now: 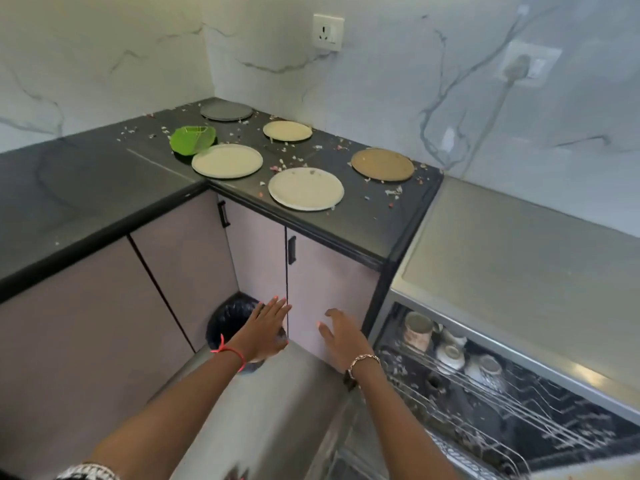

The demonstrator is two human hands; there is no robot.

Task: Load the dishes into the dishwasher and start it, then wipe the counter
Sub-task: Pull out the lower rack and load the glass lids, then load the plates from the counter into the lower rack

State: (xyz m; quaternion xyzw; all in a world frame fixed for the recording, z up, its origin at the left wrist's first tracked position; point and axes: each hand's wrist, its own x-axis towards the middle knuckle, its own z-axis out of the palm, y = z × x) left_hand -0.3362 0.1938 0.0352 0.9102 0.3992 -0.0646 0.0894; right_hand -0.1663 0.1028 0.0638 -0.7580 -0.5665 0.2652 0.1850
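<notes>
Several plates lie on the dark counter [104, 188]: a grey plate [227, 110] at the back, a small cream plate [287, 130], a brown plate [382, 164], a large cream plate [227, 161] and a white plate [306, 188] near the front edge. A green bowl [191, 139] rests tilted beside the large cream plate. The dishwasher [502, 393] at the lower right stands open, its wire rack holding cups. My left hand [266, 327] and my right hand [341, 336] are stretched out empty, fingers straight, in front of the cabinet doors below the counter.
Food crumbs [294, 161] are scattered over the counter around the plates. A black-lined bin [232, 323] stands on the floor in the corner, partly behind my left hand. A grey surface [502, 244] tops the dishwasher. A wall socket [328, 32] is above the counter.
</notes>
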